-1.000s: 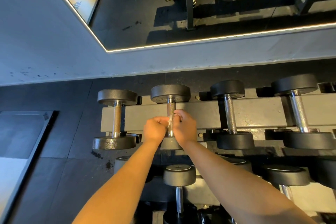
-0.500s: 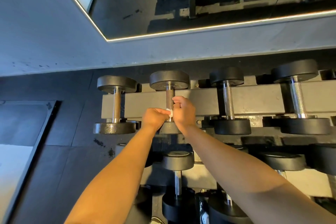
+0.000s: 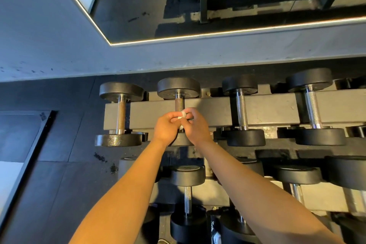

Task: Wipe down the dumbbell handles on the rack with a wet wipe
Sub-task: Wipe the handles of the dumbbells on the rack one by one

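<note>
My arms (image 3: 122, 200) reach out from the bottom. Under them a low dumbbell (image 3: 187, 176) sits on the bottom row.

Farther out, my left hand (image 3: 165, 128) and right hand (image 3: 197, 127) meet, fingers curled. Both pinch a small white wipe (image 3: 182, 115) between their tips. The wipe is bunched up right at the handle (image 3: 179, 104) of the second weight from the left on the top row. My hands hide the lower half of that handle, so I cannot tell if the wipe goes all the way round it. The top half is bare and looks brown and rough.

That weight lies across the rack (image 3: 210, 114), a grey bar. The left dumbbell (image 3: 120, 114) is beside it. The right dumbbells (image 3: 242, 111) have shiny handles.

Behind is a grey wall (image 3: 59, 45), then a mirror (image 3: 217, 2) with a bright edge.
</note>
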Available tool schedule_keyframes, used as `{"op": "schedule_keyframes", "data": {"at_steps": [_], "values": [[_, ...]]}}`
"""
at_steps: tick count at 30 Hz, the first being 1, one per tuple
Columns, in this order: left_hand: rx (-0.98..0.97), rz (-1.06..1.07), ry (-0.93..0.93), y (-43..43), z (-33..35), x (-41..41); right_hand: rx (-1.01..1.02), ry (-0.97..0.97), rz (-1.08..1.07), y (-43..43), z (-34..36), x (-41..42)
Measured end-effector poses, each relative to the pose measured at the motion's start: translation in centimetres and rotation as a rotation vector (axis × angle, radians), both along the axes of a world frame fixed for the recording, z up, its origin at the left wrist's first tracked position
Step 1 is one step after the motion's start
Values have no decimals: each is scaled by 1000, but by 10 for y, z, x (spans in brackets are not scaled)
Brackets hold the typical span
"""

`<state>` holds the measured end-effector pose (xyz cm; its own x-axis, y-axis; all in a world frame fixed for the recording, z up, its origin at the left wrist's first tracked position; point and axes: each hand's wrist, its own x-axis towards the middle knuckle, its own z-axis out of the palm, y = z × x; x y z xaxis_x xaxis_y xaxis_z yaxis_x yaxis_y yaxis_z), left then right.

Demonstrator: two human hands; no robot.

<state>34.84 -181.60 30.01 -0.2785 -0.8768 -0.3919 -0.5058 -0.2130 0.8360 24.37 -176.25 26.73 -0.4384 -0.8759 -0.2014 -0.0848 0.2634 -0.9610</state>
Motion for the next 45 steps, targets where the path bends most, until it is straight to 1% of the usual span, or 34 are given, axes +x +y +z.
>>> {"op": "schedule_keyframes", "data": {"at_steps": [2,4,6,8,10,12,15,18,21,23,26,30,33,37,40,43,45], "values": [[-76,-70,-49,-5,2,-4,34,-67,-4,-10,6,-3],[-106,-94,-45,-9,1,-6,36,-110,-52,-19,10,-9],[-153,-51,-42,-7,-2,-8,40,-72,-121,-28,8,-15],[-242,31,-97,-2,-7,-8,56,6,-218,-37,2,-20],[-282,58,-173,0,-11,-8,62,76,-262,-47,-5,-22],[-272,40,-251,-3,-14,-8,33,97,-215,-56,-7,-20],[-279,23,-293,-9,-17,-7,-19,110,-122,-65,-9,-12],[-278,45,-286,-9,-16,-5,3,95,-129,-69,-13,-8],[-272,57,-276,-8,-14,-4,38,197,-92,-65,-15,-9],[-265,59,-259,-6,-12,-5,41,212,-61,-60,-17,-11],[-250,65,-225,-5,-11,-5,101,228,-37,-52,-20,-15],[-243,71,-235,-5,-10,-6,30,217,-109,-59,-10,-18],[-248,86,-246,-5,-11,-6,-9,148,-56,-68,-6,-15],[-238,98,-254,-3,-9,-8,21,251,-3,-59,-13,-13],[-237,104,-235,-1,-7,-9,46,261,52,-48,-15,-14],[-235,105,-229,-2,-7,-9,3,287,15,-53,-10,-15],[-236,107,-233,-2,-7,-9,-17,244,-33,-62,-1,-14]]}}
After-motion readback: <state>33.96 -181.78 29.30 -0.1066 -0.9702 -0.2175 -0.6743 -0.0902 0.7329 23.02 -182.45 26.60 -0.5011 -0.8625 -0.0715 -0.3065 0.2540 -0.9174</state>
